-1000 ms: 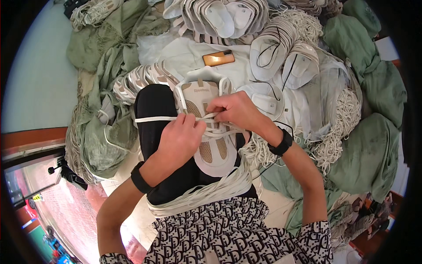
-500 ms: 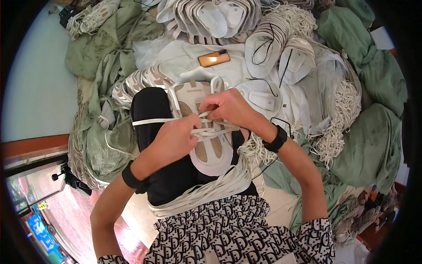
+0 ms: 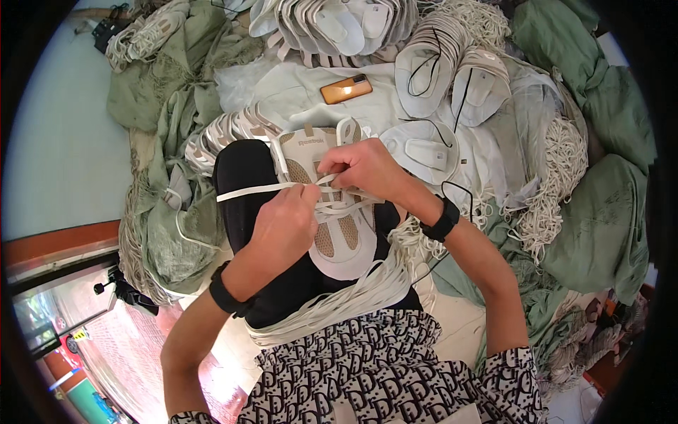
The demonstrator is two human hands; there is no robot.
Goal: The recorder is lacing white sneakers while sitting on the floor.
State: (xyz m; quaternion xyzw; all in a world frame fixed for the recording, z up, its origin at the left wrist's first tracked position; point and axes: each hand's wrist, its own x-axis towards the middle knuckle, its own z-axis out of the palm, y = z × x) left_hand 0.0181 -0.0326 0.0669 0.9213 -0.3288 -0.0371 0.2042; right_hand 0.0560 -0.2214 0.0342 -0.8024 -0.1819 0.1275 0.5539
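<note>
A beige and white shoe upper (image 3: 344,247) with mesh panels lies across my black-clad thighs, its toe toward me. My left hand (image 3: 286,219) is closed in a pinch on a flat cream shoelace (image 3: 247,191) at the upper's left eyelet edge; the lace's free end sticks out to the left. My right hand (image 3: 367,169) pinches the lace near the middle of the lacing, thumb and forefinger together. Several lace rows cross the upper below my fingers. A bundle of loose cream laces (image 3: 318,311) is draped over my lap.
Stacked shoe uppers (image 3: 339,28) stand at the back, with more stacks (image 3: 431,71) at right and a row (image 3: 229,134) at left. An orange-backed phone (image 3: 346,89) lies on white cloth. Lace heaps (image 3: 554,191) and green fabric sacks (image 3: 600,226) are at right.
My left hand has moved slightly up along the upper, from beside the lower lace rows to the lace's left stretch. My right hand stays nearly in place. The whole view has shifted a little.
</note>
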